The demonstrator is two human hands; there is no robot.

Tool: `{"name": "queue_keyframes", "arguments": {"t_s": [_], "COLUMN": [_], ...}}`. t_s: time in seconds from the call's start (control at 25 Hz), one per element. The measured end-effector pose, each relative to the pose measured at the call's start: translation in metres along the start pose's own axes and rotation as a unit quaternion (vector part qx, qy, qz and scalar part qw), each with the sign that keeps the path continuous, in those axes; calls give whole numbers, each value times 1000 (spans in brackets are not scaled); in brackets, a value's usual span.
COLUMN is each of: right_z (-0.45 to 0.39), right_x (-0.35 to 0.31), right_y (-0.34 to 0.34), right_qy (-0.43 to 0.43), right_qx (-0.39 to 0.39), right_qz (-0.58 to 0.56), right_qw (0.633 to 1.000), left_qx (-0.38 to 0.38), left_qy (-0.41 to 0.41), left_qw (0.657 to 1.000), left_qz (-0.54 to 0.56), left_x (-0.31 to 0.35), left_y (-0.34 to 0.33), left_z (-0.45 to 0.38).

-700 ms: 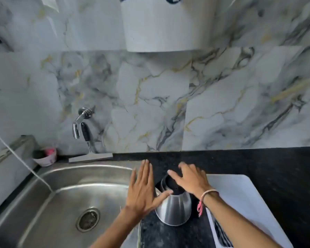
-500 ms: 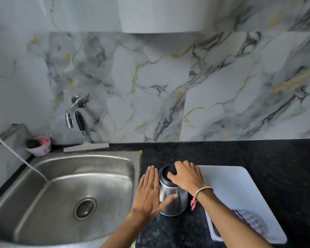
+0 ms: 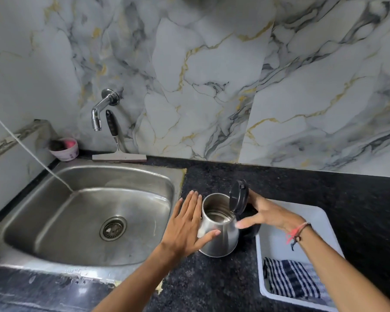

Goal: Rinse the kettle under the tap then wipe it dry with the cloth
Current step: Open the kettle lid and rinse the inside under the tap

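A steel kettle (image 3: 223,239) stands on the black counter between the sink and a white tray. Its black lid (image 3: 238,197) is flipped up, showing the bare inside. My left hand (image 3: 187,224) lies flat against the kettle's left side, thumb across its front. My right hand (image 3: 268,212) hovers over the black handle behind the lid, fingers spread. The chrome tap (image 3: 98,115) juts from the wall above the sink, and no water runs from it. A blue-and-white striped cloth (image 3: 288,278) lies in the tray.
The steel sink (image 3: 88,221) is on the left, with a thin white cord (image 3: 32,154) slanting into it. A squeegee (image 3: 118,156) and a small cup (image 3: 64,148) stand at its back edge. The white tray (image 3: 302,212) sits to the right of the kettle.
The kettle's lid has swung up from closed to open. My right hand has come off the top and moved back toward the handle. The view has tilted down.
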State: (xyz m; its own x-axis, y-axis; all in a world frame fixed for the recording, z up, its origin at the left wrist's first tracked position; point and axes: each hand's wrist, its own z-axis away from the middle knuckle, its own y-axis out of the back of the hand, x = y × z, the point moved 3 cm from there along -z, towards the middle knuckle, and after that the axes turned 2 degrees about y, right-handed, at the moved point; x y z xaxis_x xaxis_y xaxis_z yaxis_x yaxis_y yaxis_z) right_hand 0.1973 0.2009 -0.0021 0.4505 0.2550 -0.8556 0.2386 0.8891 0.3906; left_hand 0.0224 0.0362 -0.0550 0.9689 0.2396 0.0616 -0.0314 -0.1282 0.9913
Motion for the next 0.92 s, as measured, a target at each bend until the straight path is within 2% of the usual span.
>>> {"name": "queue_keyframes", "arguments": {"t_s": [0.04,0.12,0.2,0.28,0.52,0.68,0.92], "right_z": [-4,-13,-19,-23,-49,-100,-217], "right_x": [4,8,14,18,-5,-57,-133], "right_y": [-6,-17,-22,-19,-24,-52,-113], "right_qy": [6,55,104,115,120,129,117], "right_qx": [65,229,309,330,360,360,344], "right_qz": [42,139,212,237,152,132,122], "right_qw": [997,962,921,906,913,915,924], "left_qx": [0,-2,0,4,27,47,58], "left_qy": [2,6,10,13,40,48,60], "left_qw": [1000,1000,1000,1000,999,998,996], "left_qz": [-1,-1,-6,-8,13,13,-16], "left_x": [0,-1,-1,1,-26,-98,-242], "left_y": [-1,-2,-2,-2,5,30,50], "left_z": [0,0,0,0,4,7,5]}}
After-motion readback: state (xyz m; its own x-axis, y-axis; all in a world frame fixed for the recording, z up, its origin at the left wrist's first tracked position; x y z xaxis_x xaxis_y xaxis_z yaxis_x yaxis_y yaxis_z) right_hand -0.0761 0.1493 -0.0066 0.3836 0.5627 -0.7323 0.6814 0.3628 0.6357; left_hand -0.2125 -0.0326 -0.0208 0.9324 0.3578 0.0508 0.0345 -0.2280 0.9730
